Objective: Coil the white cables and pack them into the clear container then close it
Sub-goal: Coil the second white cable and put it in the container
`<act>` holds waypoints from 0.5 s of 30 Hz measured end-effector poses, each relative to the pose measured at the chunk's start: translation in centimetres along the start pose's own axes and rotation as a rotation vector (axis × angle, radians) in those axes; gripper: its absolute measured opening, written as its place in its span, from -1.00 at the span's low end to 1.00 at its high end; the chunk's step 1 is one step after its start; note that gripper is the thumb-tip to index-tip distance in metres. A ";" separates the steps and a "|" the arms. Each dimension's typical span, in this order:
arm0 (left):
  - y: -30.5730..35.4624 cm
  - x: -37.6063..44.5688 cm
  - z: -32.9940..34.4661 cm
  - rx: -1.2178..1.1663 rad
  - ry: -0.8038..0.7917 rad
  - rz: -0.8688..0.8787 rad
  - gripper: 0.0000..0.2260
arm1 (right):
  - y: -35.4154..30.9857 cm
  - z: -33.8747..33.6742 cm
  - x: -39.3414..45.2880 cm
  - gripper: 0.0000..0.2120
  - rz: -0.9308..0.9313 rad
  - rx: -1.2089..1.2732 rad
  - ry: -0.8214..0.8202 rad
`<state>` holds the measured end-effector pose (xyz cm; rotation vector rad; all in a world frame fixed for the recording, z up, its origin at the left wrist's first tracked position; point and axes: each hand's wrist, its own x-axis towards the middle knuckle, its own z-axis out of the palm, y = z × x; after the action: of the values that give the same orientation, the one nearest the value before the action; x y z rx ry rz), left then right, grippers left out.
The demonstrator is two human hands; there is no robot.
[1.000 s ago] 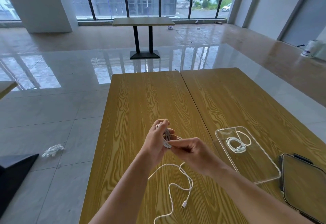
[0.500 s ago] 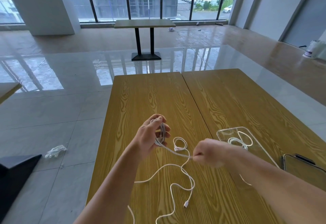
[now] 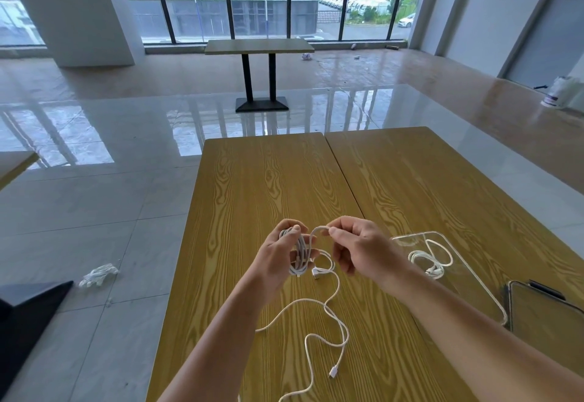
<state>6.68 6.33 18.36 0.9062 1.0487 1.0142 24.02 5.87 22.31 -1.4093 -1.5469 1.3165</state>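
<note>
Cable (image 3: 299,254) loops stand upright in my left hand (image 3: 278,259), its grip wrapped round them, while my right hand (image 3: 357,250) pinches the next strand just beside; the white tail snakes toward me across the table (image 3: 268,180). Right of my hands, a coiled cable (image 3: 431,259) lies in the container (image 3: 493,300), its lid (image 3: 543,310) alongside.

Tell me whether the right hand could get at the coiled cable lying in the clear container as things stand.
Probably yes, but not at once. The clear container lies open just right of the right hand, nothing over the coiled cable. That hand pinches the white cable wound on the left hand.
</note>
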 end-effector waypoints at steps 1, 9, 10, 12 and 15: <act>-0.1 -0.1 0.0 -0.030 -0.004 0.000 -0.82 | 0.1 0.2 -0.1 -0.78 -0.027 0.003 -0.028; -0.5 -0.3 0.3 -0.180 -0.035 -0.037 -0.82 | 0.9 0.7 -1.0 -0.68 -0.147 -0.073 -0.195; -0.6 -0.3 0.3 -0.179 -0.039 -0.033 -0.82 | 1.0 0.7 -1.1 -0.69 -0.159 -0.092 -0.200; -0.6 -0.3 0.5 -0.189 -0.055 -0.026 -0.81 | 1.1 0.7 -1.0 -0.72 -0.177 -0.108 -0.194; -0.6 -0.4 1.1 -0.234 -0.081 -0.017 -0.80 | 1.2 0.8 -0.6 -0.74 -0.216 -0.129 -0.119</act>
<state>7.80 5.65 18.19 0.7401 0.8483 1.0525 23.77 4.94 21.03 -1.2173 -1.8362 1.2070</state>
